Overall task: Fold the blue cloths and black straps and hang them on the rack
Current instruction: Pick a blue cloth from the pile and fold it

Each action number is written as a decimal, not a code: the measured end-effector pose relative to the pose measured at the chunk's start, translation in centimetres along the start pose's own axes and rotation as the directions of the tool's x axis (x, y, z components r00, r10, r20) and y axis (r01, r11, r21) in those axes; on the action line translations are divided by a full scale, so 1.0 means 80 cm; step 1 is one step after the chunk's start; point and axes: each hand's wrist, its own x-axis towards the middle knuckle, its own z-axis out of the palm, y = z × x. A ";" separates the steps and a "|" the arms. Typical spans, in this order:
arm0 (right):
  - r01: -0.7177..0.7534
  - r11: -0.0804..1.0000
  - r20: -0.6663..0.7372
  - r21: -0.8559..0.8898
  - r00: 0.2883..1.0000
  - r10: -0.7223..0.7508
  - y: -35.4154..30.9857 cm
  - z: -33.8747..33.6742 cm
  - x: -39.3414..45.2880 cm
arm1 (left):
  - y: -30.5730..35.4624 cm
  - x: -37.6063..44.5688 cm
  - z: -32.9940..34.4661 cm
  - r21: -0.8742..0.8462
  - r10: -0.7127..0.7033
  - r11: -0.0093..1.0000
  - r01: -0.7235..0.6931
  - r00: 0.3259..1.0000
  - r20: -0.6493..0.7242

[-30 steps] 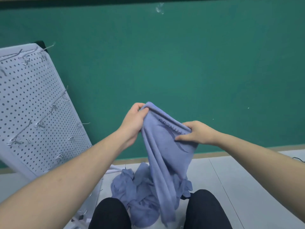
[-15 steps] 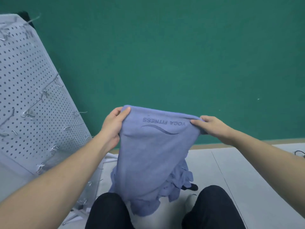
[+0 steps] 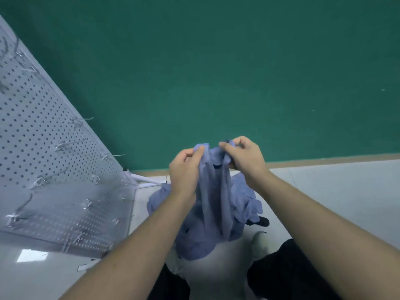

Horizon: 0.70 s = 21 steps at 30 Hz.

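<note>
- Blue terry-like fabric is pinched at its top edge by both hands — the left hand (image 3: 184, 167) curls its fingers (image 3: 198, 150) and thumb onto one bunched corner, and the right hand (image 3: 244, 158) pinches the other corner between thumb and forefinger, its remaining fingers curled.
- Both hands sit close together at chest height, nearly touching, so the held blue cloth (image 3: 213, 191) hangs gathered in narrow vertical pleats rather than flat.
- Below it, the pile of blue cloths (image 3: 244, 204) lies crumpled on the floor (image 3: 324, 191) between the person's knees; the lower end of the held cloth reaches down to the pile.
- A dark item (image 3: 259, 221) shows at the right edge of the pile; whether it is one of the black straps cannot be told.
- Step in hand, as judged: the fold of the first cloth — the two top corners are brought together, halving it.
- The pegboard rack (image 3: 43, 148) stands tilted at the left, near the pile, with bare wire hooks (image 3: 62, 146).
- Next move calls for squaring the edges, transferring both corners to one hand, smoothing the hanging length, then a reach left to a free hook.
- Risk, as judged: the soft cloth may sag unevenly and slip from a thin hook.
</note>
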 end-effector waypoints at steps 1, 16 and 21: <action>-0.006 1.000 0.003 -0.002 1.000 0.006 0.006 0.007 -0.001 | -0.007 0.000 0.004 0.012 -0.010 1.000 0.010 1.000 0.005; -0.225 0.934 0.167 0.279 0.969 0.184 0.035 0.033 0.000 | -0.048 0.017 0.013 0.025 0.078 0.996 -0.082 0.986 0.147; -0.324 0.866 0.293 0.381 0.930 0.220 0.027 0.030 0.000 | -0.041 0.017 0.009 -0.021 0.019 1.000 -0.015 0.974 0.227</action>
